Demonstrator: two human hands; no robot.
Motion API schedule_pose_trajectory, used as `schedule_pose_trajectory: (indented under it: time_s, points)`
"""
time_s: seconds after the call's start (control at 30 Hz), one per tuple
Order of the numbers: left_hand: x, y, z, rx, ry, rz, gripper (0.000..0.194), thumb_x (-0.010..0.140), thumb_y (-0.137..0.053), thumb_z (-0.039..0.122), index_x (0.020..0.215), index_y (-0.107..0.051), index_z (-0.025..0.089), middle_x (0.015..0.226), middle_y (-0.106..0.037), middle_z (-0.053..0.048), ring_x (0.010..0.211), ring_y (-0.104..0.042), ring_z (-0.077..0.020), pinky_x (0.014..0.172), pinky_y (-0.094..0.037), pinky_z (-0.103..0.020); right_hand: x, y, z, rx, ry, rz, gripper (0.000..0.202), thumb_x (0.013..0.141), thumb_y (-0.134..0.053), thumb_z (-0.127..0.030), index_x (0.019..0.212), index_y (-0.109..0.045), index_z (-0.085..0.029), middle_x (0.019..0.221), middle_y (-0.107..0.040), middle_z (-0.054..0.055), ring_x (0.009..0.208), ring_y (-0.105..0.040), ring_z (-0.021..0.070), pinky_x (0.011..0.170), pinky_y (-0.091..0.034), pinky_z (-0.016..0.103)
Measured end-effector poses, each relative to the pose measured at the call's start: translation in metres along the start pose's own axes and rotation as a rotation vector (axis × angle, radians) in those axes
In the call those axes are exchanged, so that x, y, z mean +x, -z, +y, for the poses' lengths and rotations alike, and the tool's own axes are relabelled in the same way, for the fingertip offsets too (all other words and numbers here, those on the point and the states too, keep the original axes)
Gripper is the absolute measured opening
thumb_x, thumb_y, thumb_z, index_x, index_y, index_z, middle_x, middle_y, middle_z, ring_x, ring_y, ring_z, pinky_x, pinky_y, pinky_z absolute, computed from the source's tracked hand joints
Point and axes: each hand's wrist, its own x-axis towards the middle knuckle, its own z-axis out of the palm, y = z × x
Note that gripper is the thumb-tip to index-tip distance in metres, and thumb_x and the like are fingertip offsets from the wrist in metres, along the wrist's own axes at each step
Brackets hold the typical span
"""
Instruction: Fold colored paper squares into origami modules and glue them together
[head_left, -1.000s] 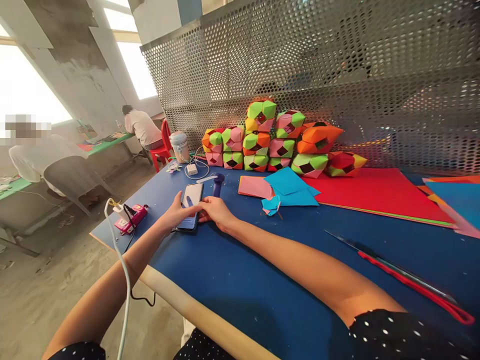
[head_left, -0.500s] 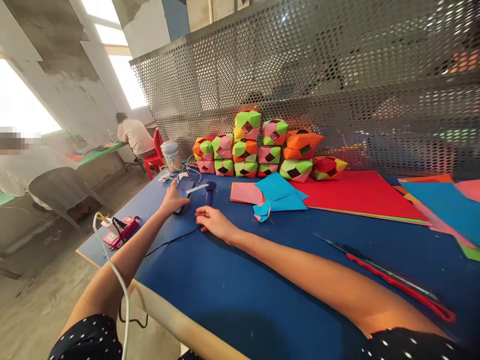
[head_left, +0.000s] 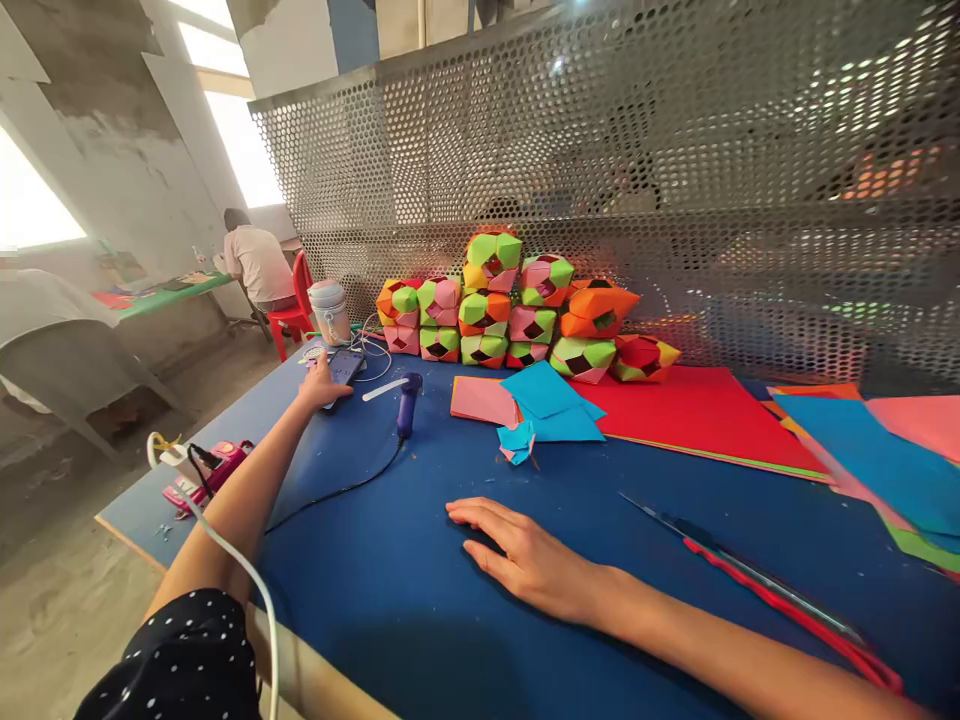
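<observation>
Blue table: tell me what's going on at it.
A person has both hands out over the blue table. The left hand is at the phone; whether it grips it is hard to tell. The right hand holds nothing, its fingers loosely extended. Between them, farther back, is a purple glue gun with a white stick. Folded-paper pieces are stacked before the perforated metal panel, with a red sheet nearby.
</observation>
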Motion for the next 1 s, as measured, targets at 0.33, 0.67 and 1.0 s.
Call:
schedule_pose_trajectory:
  time_s: [0.33,0.67,1.0]
  points:
    - [-0.086,0.012,0.031,0.287,-0.195,-0.039,0.029,0.079,-0.048,0.025,0.104,-0.058,0.017,0.117,-0.053,-0.017,0.115,-0.043,-0.0373,0.095,-0.029,-0.051,-0.029,0.01,0.016,-0.271,0.17,0.103,0.034,0.089,-0.043,-0.019,0.122,-0.05,-0.022,0.123,-0.058,0.011,0.113,-0.055,0.0219,0.095,-0.048,0.041]
    - [-0.174,-0.024,0.115,0.206,-0.654,-0.323,0.015,0.083,-0.045,0.026,0.076,-0.057,0.02,0.08,-0.058,-0.008,0.075,-0.058,-0.0237,0.072,-0.043,-0.035,-0.037,0.063,0.055,-0.408,-0.123,0.549,0.025,0.087,-0.042,-0.023,0.105,-0.058,-0.019,0.104,-0.063,0.011,0.1,-0.058,0.0234,0.09,-0.046,0.041]
    - [-0.135,-0.098,0.169,-0.09,-0.702,-0.09,0.023,0.086,-0.039,0.019,0.1,-0.057,0.02,0.099,-0.059,-0.008,0.093,-0.057,-0.0222,0.082,-0.045,-0.034,0.003,0.056,0.074,-0.36,-0.448,0.556,0.036,0.082,-0.052,-0.042,0.11,-0.051,-0.019,0.09,-0.065,0.006,0.076,-0.062,0.0206,0.063,-0.045,0.031]
